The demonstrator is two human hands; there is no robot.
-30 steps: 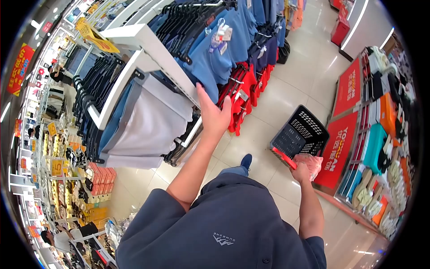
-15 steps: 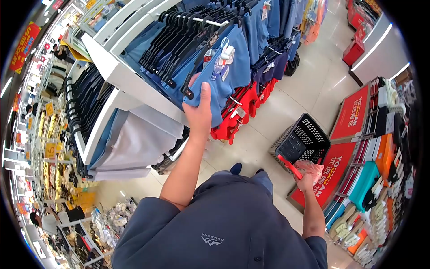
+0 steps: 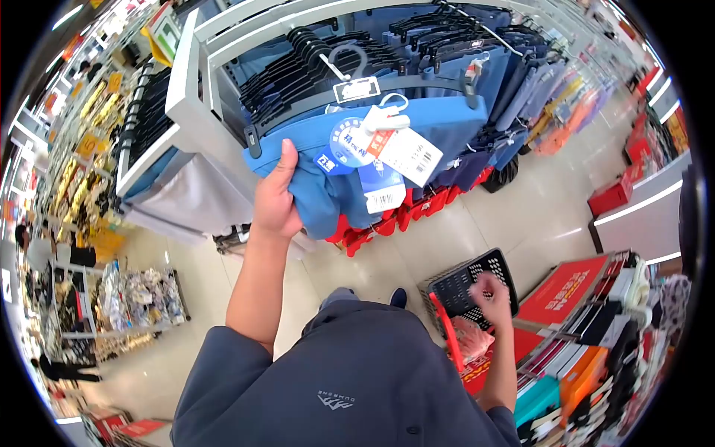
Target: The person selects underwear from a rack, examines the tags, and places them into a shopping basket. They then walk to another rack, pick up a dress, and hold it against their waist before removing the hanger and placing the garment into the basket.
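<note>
My left hand (image 3: 277, 195) is closed on the left end of a pair of blue shorts (image 3: 298, 153), thumb in front of the cloth. They hang from a dark clip hanger (image 3: 372, 91), its grey hook near the rack's rod. A round blue label (image 3: 348, 147), a white price tag (image 3: 412, 158) and a white security tag (image 3: 387, 119) dangle at the waistband. My right hand (image 3: 491, 296) is above the black shopping basket (image 3: 454, 287), off its red handle (image 3: 447, 331), fingers curled and blurred. A pink plastic-wrapped item (image 3: 471, 339) is beside the handle.
A white rack frame (image 3: 186, 82) carries rows of dark hangers with blue clothes. Red garments (image 3: 387, 223) hang lower down. At right are red display boxes (image 3: 562, 287) and folded goods. Shelves of packaged items line the left, with people in the far aisle.
The blue shorts have turned to face me and come closer, tags in full view. My right hand has let go of the red basket handle and lifted away. The view has shifted.
</note>
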